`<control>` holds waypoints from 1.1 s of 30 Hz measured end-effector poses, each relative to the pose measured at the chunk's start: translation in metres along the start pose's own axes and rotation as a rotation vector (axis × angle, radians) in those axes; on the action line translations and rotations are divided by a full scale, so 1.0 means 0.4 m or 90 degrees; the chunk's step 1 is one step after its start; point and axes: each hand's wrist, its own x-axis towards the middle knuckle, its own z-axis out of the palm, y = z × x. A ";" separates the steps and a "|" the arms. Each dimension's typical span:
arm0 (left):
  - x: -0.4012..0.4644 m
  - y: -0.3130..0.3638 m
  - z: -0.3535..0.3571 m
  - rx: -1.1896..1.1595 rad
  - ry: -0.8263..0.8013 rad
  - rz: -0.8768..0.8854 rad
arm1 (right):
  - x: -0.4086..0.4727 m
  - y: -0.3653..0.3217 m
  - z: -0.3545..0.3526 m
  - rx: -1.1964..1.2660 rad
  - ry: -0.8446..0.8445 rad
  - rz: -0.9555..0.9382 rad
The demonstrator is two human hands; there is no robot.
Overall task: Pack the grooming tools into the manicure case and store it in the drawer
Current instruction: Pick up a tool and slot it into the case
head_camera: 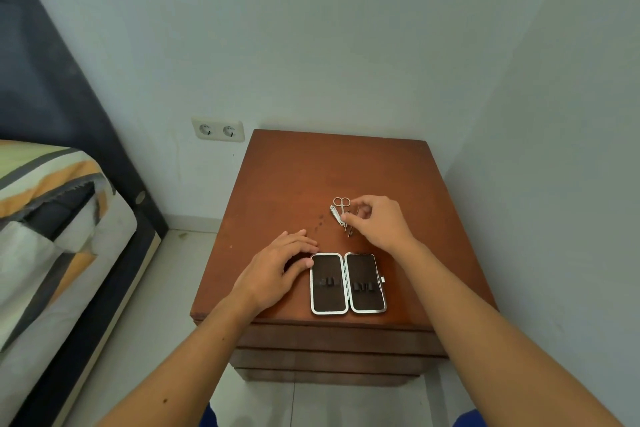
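The manicure case [348,282] lies open flat near the front edge of the wooden nightstand [298,184], its two dark halves with elastic loops holding nothing. Behind it sits a small heap of metal tools: scissors [341,202], a nail clipper [335,212] and thin picks [349,231]. My right hand [379,222] hovers over the heap, thumb and forefinger pinching at the tools next to the clipper. My left hand [280,265] rests flat on the top, fingertips touching the case's left edge.
The nightstand stands in a corner, walls behind and to the right. Its drawer fronts [332,343] are shut below the top. A bed [52,236] with a dark headboard lies to the left, and a double wall socket [218,130] sits behind.
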 end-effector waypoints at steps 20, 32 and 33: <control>0.002 0.010 -0.007 0.005 -0.002 0.004 | -0.021 -0.008 0.013 0.171 0.018 -0.010; 0.002 0.018 -0.012 -0.005 0.016 -0.001 | -0.123 0.061 -0.003 0.205 -0.071 0.003; 0.002 0.018 -0.012 -0.001 0.019 -0.003 | -0.130 0.066 -0.003 0.206 -0.078 0.005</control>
